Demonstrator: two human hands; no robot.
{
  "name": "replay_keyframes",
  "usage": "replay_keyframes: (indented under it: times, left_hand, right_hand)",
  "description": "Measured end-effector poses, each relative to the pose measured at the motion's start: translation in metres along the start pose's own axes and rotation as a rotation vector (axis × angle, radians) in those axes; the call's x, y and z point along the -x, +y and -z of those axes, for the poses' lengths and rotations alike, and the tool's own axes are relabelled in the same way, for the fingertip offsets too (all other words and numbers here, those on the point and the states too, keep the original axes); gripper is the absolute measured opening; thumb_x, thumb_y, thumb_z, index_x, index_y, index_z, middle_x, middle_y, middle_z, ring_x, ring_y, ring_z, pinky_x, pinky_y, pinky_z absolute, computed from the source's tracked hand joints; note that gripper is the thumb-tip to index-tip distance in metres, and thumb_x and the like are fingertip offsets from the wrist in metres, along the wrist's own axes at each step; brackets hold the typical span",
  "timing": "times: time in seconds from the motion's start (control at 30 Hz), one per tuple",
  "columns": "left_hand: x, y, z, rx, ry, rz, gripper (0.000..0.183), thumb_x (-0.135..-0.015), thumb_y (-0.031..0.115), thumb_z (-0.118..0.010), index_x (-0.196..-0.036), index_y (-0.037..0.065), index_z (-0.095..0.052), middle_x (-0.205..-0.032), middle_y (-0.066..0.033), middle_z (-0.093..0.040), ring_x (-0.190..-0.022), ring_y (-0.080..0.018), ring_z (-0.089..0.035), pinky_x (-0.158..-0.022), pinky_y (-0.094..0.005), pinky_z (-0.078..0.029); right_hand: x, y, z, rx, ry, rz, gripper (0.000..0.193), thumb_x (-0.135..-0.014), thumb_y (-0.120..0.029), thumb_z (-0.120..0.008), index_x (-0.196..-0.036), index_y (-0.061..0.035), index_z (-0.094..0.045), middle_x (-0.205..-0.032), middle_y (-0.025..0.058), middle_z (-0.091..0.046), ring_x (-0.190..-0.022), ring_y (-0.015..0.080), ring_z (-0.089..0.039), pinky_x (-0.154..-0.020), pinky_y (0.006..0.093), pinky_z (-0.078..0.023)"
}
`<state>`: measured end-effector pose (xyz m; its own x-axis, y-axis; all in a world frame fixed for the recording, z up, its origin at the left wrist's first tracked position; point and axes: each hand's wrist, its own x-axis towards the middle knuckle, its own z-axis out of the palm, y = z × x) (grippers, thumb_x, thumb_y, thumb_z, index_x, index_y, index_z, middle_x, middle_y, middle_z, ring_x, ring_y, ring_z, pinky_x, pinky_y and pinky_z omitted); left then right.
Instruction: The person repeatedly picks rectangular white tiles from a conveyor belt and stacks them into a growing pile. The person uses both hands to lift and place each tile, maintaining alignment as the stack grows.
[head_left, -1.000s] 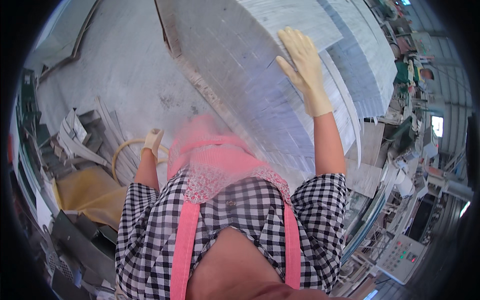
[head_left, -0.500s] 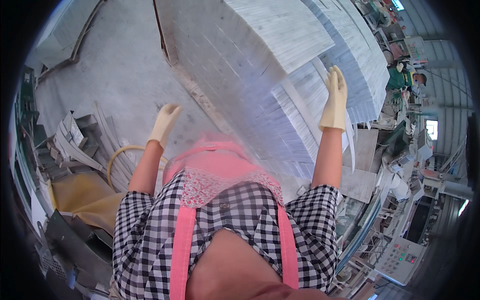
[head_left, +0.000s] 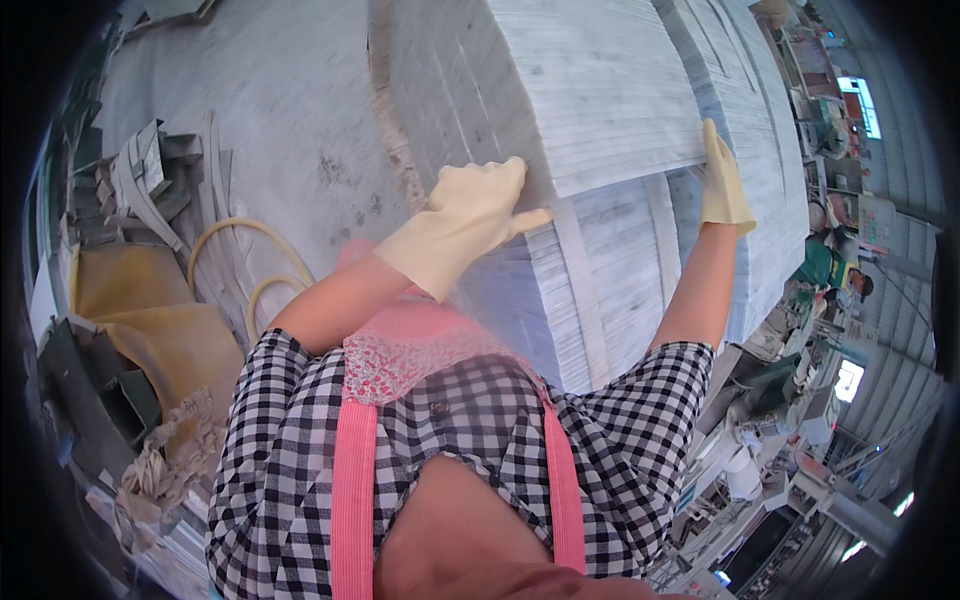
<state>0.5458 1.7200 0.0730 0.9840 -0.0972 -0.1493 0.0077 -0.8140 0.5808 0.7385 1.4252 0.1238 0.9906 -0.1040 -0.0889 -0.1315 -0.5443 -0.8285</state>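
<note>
Two gloved hands are at the stack, one toward each end of the upper pile (head_left: 610,90) of thin grey-white boards. What has just changed is mostly the left hand (head_left: 465,210): half a second ago it hung over the floor (head_left: 290,130), well apart from the boards, and now it is at the pile's near left corner, fingers bent and thumb stretched out to the right. The right hand (head_left: 724,185) is at the pile's right end, beside the gap before the far stack (head_left: 765,170), its thumb or a finger pointing up. So the hands are apart, with the pile's near edge between them, which I take as the start of two-handed contact rather than one hand alone; whether either one truly grips, I cannot tell. The upper pile rests on the lower pile (head_left: 625,235), set back from the person so that part of the lower top shows, with a near strip (head_left: 580,290) and a second strip (head_left: 663,235) lying across it. Well to the left of the stack are a yellow hose (head_left: 245,222), a tan sheet (head_left: 150,300) and crumpled paper (head_left: 160,465); far off at right, a co-worker (head_left: 825,265) in green.
</note>
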Motion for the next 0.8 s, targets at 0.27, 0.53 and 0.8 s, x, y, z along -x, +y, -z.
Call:
replay_keyframes:
  times: [0.27, 0.53, 0.8]
  left_hand:
    - [-0.027, 0.010, -0.026, -0.073, 0.057, -0.021, 0.057, -0.084, 0.057, -0.068, -0.094, 0.002, -0.058, -0.073, -0.0156, -0.068, -0.068, -0.0336, -0.070, -0.061, -0.0466, -0.053]
    - [-0.072, -0.007, -0.058, -0.030, 0.231, -0.200, 0.049, -0.071, 0.043, -0.082, -0.089, 0.004, -0.058, -0.068, -0.0102, -0.064, -0.063, -0.0289, -0.068, -0.056, -0.0412, -0.051]
    - [-0.111, -0.026, -0.065, -0.009, 0.290, -0.346, 0.057, -0.058, 0.033, -0.087, -0.095, -0.003, -0.061, -0.071, -0.0093, -0.063, -0.063, -0.0267, -0.065, -0.054, -0.0374, -0.051]
  right_hand:
    - [-0.044, 0.029, -0.007, 0.137, 0.085, 0.078, 0.062, -0.095, -0.047, -0.062, -0.124, 0.0075, -0.065, -0.124, 0.0169, -0.067, -0.116, 0.0224, -0.060, -0.101, 0.0321, -0.042]
    - [-0.067, 0.063, -0.004, -0.348, 0.132, 0.041, 0.039, -0.096, -0.026, -0.066, -0.114, 0.0081, -0.069, -0.113, 0.0172, -0.070, -0.107, 0.0231, -0.065, -0.095, 0.0325, -0.049]
    - [-0.081, 0.072, -0.014, -0.489, 0.220, 0.036, 0.034, -0.100, -0.022, -0.061, -0.115, 0.0079, -0.068, -0.115, 0.0183, -0.069, -0.110, 0.0244, -0.064, -0.097, 0.0355, -0.051]
